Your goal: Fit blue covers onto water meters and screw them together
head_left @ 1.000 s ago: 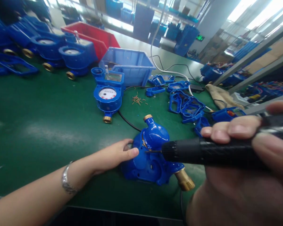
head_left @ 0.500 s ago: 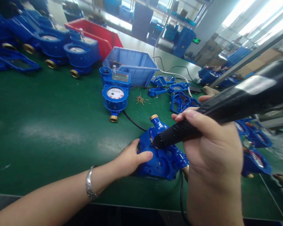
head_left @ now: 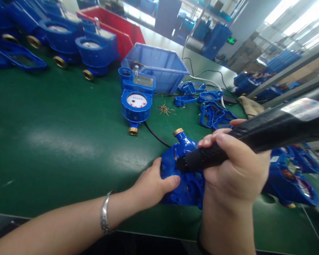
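My right hand is wrapped round a black electric screwdriver, held slanting with its tip down on a blue water meter. That meter lies tipped over on the green bench, a brass threaded end pointing away from me. Gripping its left side is my left hand, thumb on top and fingers round the far edge. The exact spot under the screwdriver's tip is hidden. Beyond it stands an upright water meter with a white dial, and small brass screws lie in a loose pile beside it.
A light blue bin and a red bin stand at the back. Several blue meters line the left rear. Blue frames are heaped right of the screws. More opened meters sit at the right. A black cable crosses the bench.
The view has shifted slightly, so the bench things appear a little to the right. My right hand and the screwdriver have tilted somewhat lower; the tip stays at the meter. Both grips are unchanged.
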`<state>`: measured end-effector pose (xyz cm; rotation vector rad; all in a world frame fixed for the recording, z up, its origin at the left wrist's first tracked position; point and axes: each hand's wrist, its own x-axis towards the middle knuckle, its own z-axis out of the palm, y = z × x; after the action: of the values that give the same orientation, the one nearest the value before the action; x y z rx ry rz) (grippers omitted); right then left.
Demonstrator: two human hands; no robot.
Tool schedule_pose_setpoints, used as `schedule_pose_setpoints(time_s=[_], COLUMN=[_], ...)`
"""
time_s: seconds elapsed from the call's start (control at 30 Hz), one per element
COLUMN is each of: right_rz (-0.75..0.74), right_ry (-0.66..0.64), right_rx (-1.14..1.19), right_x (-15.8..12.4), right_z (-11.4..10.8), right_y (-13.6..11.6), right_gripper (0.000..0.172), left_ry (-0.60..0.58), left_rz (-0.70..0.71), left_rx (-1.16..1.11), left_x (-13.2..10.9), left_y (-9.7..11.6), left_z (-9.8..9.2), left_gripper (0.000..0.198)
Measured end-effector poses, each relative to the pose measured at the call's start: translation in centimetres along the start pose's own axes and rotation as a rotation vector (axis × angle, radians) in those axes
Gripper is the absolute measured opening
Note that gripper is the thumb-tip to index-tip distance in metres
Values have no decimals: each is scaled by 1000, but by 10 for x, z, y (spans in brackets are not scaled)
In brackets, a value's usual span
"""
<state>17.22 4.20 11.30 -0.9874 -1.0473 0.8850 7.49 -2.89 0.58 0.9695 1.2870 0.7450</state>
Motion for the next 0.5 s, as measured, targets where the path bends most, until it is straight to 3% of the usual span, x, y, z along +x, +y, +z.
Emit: schedule_pose_setpoints(time_s=[0.33,0.5], right_rz=[-8,9], right_ry=[-5,-4], right_rx=[-8,35], right_x=[-2,-3], right_z=[-2,2], right_y=[2,4], right_gripper=[27,33], left_ry=[-10,-50], left_rz=[-34,-46], left_rx=[-62,-256], left_x=[-1,-3], left_y=[8,16], left_z=[-2,-2], left_gripper=[72,80])
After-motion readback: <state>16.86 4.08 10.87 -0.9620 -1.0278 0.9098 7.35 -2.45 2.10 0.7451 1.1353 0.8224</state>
